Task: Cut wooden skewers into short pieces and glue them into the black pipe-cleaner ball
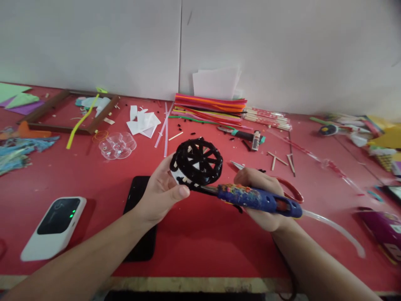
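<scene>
On the red table (200, 246), your right hand (261, 200) clenches the blue glue gun (260, 200), nozzle aimed at nine o'clock so its tip meets the black spoked wheel (196, 162), which your left hand (161, 192) grasps, tilted up at centre to expose the rim.

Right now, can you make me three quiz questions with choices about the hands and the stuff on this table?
1. Where does the glue gun's tip point?
A. At the black wheel
B. At the wall
C. At the white device

2. What colour is the table?
A. Green
B. Red
C. White

3. What is the left hand doing?
A. Lying flat
B. Holding the wheel
C. Holding scissors

Answers: 1 A, the nozzle meets the wheel's lower edge. 2 B, the top is red. 3 B, thumb and fingers grip the wheel, while the right hand grips the gun.
</scene>
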Motion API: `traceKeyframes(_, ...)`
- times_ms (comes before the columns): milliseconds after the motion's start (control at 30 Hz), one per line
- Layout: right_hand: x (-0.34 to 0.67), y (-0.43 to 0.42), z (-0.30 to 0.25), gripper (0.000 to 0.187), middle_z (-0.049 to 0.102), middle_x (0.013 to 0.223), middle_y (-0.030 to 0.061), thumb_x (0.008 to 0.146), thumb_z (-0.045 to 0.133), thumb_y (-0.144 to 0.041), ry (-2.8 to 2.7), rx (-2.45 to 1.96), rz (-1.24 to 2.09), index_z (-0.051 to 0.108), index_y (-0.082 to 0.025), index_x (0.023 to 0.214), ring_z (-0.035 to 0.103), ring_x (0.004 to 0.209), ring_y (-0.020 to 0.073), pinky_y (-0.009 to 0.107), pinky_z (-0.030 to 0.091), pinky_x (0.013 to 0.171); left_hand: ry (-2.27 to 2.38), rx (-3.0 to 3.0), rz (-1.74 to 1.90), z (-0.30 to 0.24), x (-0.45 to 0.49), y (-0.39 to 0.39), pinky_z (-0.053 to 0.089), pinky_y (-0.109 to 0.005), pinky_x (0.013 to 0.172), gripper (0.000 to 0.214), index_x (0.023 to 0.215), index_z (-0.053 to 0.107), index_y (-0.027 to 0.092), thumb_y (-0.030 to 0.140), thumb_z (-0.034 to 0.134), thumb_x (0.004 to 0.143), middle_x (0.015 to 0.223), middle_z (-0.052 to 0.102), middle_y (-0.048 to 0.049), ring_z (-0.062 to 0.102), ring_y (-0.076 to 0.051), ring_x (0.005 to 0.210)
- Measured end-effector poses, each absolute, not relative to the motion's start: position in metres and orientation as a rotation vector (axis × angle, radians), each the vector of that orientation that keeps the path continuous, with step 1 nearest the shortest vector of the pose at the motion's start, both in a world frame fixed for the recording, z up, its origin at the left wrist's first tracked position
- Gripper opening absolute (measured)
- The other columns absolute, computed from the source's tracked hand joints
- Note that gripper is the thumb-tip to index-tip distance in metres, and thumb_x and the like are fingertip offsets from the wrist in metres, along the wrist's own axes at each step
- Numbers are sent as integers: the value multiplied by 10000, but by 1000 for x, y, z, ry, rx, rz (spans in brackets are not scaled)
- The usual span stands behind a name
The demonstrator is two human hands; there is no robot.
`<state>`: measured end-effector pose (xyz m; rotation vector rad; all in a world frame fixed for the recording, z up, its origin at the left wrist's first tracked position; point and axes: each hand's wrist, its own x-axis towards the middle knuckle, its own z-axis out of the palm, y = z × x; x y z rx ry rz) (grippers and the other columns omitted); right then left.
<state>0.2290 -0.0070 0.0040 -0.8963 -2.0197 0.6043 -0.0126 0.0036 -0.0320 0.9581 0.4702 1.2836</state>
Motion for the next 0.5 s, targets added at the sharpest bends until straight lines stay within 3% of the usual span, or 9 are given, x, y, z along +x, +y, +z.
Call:
traceKeyframes(367,228,-9,4,34,517,649,13,723,559,-235,-2011,-939,532,526,-237,730,490,572,166,324,411,548,516,878,1300,-28,-12,3,530,-297,967,566,1175,673,344,290,895,658,1132,697,28,655,-169,1061)
traceKeyframes(500,228,-10,4,52,519,647,22,725,549,-204,-2009,-963,517,523,-244,744,489,573,174,337,411,550,533,881,1295,-27,-12,2,513,-326,1003,590,1188,663,350,279,897,651,1140,690,24,644,-183,1092)
